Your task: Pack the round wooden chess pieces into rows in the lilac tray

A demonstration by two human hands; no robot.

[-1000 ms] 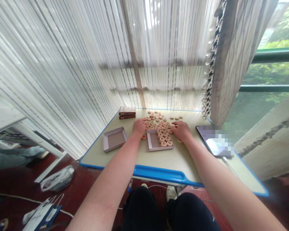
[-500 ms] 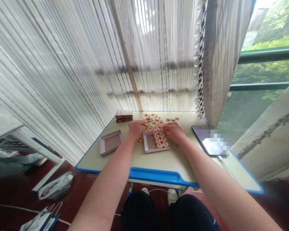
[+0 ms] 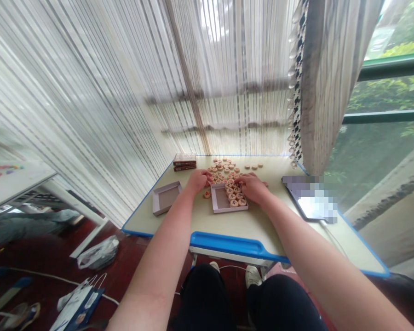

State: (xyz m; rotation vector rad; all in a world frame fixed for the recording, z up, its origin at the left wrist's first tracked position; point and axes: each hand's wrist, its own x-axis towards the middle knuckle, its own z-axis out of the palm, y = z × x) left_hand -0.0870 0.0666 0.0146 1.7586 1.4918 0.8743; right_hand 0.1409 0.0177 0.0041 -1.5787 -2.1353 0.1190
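Left hand (image 3: pixel 201 180) beside loose round pieces (image 3: pixel 226 167) on the table (image 3: pixel 203 221), right hand (image 3: pixel 252 185) at far corner of half-filled box (image 3: pixel 219 197); can't tell if pinching in either grip. Inside, packed pieces (image 3: pixel 231 196) in close rows, maybe to save room

Around a shallow box (image 3: pixel 221 198) holding character-marked discs (image 3: pixel 231 193) — left hand (image 3: pixel 197 180) at ten o'clock, right hand (image 3: pixel 251 185) at two — loose discs (image 3: pixel 227 167) spread at twelve, a second tray (image 3: pixel 167 197) sits at nine, a tablet (image 3: pixel 309 201) at three.

Discs (image 3: pixel 234 203) pale tan, red or black characters (image 3: pixel 241 202); both boxes (image 3: pixel 230 211) pale lilac; tabletop (image 3: pixel 224 224) cream, edge (image 3: pixel 138 233) blue; curtain (image 3: pixel 106 92) striped white-grey
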